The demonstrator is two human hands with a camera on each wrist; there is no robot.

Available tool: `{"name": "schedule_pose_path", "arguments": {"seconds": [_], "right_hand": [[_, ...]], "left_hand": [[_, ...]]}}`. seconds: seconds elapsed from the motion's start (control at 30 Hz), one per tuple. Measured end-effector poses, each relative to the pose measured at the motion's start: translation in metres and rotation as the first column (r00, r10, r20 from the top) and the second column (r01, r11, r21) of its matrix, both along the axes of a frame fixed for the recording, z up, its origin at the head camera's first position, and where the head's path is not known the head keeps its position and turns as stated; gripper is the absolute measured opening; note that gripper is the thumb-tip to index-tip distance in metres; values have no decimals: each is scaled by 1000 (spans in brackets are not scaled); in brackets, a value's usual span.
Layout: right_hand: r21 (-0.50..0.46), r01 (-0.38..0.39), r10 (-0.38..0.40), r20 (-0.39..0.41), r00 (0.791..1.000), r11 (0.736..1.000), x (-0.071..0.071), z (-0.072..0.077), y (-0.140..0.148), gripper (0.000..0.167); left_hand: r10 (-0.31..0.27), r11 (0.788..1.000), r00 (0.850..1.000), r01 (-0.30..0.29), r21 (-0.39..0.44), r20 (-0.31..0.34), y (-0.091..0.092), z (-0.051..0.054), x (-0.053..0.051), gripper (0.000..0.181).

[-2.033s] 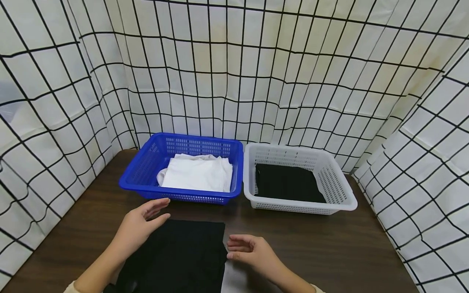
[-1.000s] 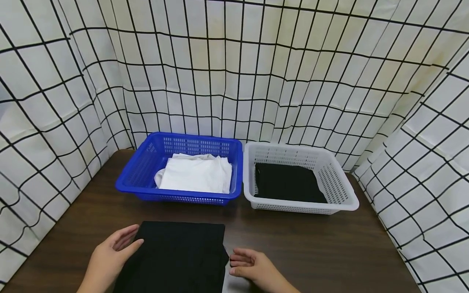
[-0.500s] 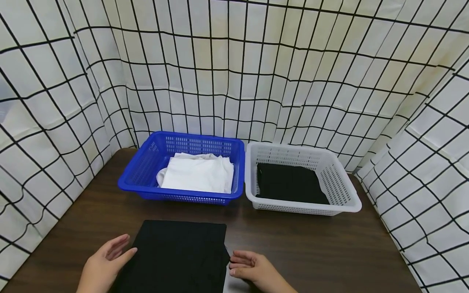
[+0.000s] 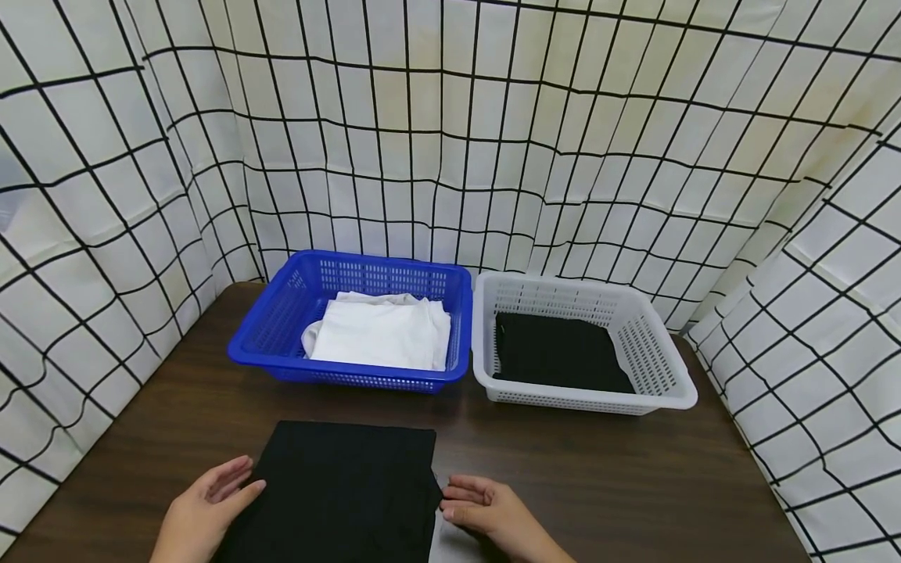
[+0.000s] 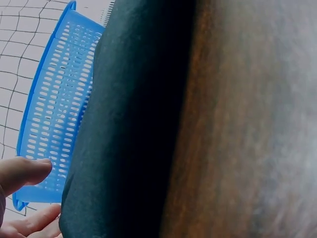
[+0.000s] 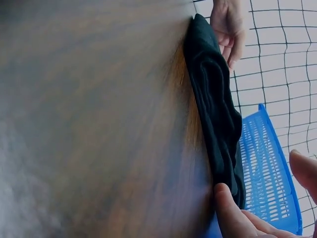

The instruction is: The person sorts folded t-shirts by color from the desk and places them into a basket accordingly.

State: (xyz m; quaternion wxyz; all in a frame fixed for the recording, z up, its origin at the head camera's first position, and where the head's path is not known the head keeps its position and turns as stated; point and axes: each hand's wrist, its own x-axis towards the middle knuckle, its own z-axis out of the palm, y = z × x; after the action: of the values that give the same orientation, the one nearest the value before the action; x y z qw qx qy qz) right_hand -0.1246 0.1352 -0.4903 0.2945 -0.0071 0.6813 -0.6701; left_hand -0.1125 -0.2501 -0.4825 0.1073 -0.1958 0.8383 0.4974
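A folded black cloth (image 4: 345,489) lies flat on the table in front of me, its stacked folds showing at one edge in the right wrist view. At its left edge is my left hand (image 4: 204,512), thumb over the border and apart from the loosely extended fingers. My right hand (image 4: 496,512) touches the right edge with its fingertips, beside a small corner that juts out. In the right wrist view a fingertip meets the cloth (image 6: 213,109) while the thumb stands away from it. The cloth's near end runs out of the head view.
Behind the cloth, a blue basket (image 4: 278,363) holds folded white cloths (image 4: 380,332). To its right, a white basket (image 4: 658,367) contains a black cloth (image 4: 559,352). Both stand on the dark wooden table (image 4: 598,477), before a white curtain (image 4: 486,156) with black grid lines.
My left hand has come back from the cloth's far left corner, down along its left side. The right hand stays near the right edge, with only slight shifts. The cloth lies almost unmoved.
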Motion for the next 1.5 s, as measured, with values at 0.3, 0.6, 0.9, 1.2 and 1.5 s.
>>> {"name": "schedule_pose_path", "arguments": {"seconds": [0.3,0.6,0.9,1.2,1.5], "right_hand": [[-74,11,-7,61,998,997,-3,6,0,62],[-53,5,-1,77,997,999,-8,6,-3,59],[-68,4,2,88,996,998,-14,6,-5,51],[-37,-55,58,81,995,998,-22,9,-12,49],[-48,-90,95,137,986,995,-25,10,-22,56]], "left_hand": [[-1,998,1000,2,58,-22,3,0,1,80],[-9,999,1000,10,40,-10,3,-1,-2,80],[-38,999,999,38,-20,38,-1,-2,-6,87],[-34,992,997,25,122,76,0,0,-10,86],[-32,961,993,-1,275,115,-5,-2,-9,85]]}}
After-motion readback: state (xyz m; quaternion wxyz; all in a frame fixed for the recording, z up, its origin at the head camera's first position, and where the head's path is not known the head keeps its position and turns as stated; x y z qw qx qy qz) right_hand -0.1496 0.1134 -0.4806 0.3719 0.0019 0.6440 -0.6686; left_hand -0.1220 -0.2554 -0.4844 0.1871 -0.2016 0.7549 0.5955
